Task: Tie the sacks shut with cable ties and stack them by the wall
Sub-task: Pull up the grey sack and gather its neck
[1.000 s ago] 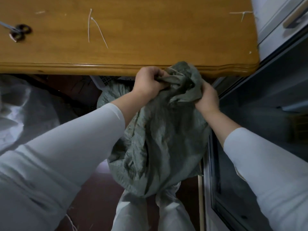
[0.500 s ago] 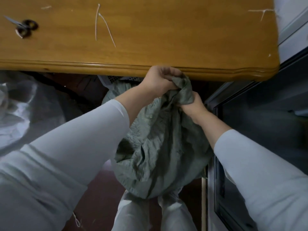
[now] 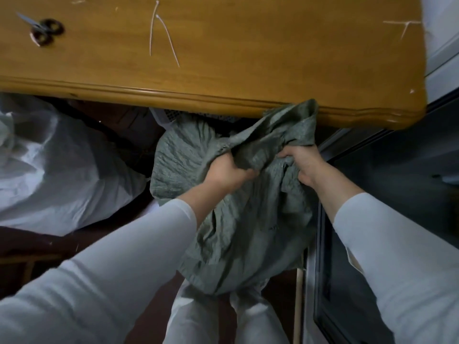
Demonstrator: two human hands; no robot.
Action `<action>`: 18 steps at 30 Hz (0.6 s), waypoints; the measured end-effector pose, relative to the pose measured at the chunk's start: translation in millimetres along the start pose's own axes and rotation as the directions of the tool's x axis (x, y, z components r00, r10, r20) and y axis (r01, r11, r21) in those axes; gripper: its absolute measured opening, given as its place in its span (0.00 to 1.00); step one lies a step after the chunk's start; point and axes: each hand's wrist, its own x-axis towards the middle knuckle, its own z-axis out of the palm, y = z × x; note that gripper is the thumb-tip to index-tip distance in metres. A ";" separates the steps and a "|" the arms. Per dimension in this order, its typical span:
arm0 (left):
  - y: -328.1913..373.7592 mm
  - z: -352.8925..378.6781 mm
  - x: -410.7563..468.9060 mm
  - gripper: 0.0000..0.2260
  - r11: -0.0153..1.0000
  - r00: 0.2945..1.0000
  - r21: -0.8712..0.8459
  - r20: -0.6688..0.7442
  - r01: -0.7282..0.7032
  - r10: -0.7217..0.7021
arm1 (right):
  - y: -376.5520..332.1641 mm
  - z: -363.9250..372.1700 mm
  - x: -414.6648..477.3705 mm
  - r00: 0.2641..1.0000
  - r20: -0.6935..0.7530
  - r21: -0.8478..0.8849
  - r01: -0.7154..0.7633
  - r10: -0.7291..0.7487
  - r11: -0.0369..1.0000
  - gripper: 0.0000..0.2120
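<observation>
A grey-green woven sack (image 3: 248, 227) stands on the floor between my legs, below the table's front edge. My left hand (image 3: 224, 171) grips a bunch of its loose top cloth. My right hand (image 3: 301, 165) grips the cloth on the other side, and the sack's mouth (image 3: 290, 125) flares up between them toward the table edge. Two white cable ties (image 3: 162, 36) lie on the wooden table (image 3: 248, 58) above, apart from both hands. A second grey-green sack (image 3: 181, 155) lies just behind the first.
Black-handled scissors (image 3: 43, 29) rest at the table's far left. More cable ties (image 3: 403, 26) lie at its right corner. A large white sack (image 3: 54, 165) fills the floor to the left. A dark glass-fronted cabinet (image 3: 387, 207) stands close on the right.
Both hands have come down from the table edge and moved apart. The sack's top, bunched tight before, now spreads wider between them.
</observation>
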 end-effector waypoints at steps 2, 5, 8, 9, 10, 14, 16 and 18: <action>1.1 7.9 -8.1 0.30 0.992 0.987 -0.092 0.142 0.090 -0.077 | 3.0 -0.5 1.2 1.000 -0.017 0.013 -0.003 0.003 1.000 0.16; -0.9 11.5 -15.4 0.17 0.967 0.963 -0.196 0.246 0.162 -0.111 | 4.9 2.2 2.0 1.000 -0.011 0.001 0.004 -0.004 1.000 0.16; 2.2 8.3 -18.9 0.10 0.791 0.938 -0.536 0.317 0.296 -0.137 | 5.0 6.4 1.1 1.000 0.022 0.024 0.012 -0.013 1.000 0.17; 1.8 7.7 -18.4 0.15 0.656 0.903 -0.649 0.411 0.386 -0.124 | 4.7 8.1 0.7 1.000 0.021 0.025 0.011 -0.012 1.000 0.16; 1.0 7.2 -17.3 0.20 0.526 0.871 -0.716 0.479 0.459 -0.110 | 4.5 9.8 -0.3 1.000 0.018 0.018 0.009 -0.009 1.000 0.15; -2.4 6.4 -20.4 0.16 0.428 0.818 -0.722 0.569 0.544 -0.081 | 5.6 11.7 0.7 1.000 -0.019 0.017 0.015 -0.015 1.000 0.17; -1.3 2.3 -24.0 0.17 0.561 0.865 -0.700 0.499 0.442 -0.060 | 4.2 9.9 1.2 0.999 -0.033 0.060 0.008 -0.006 0.998 0.19; -2.6 -3.1 -26.9 0.16 0.796 0.956 -0.553 0.276 0.245 -0.102 | 2.6 7.1 3.2 0.999 -0.045 0.049 0.008 -0.006 0.999 0.20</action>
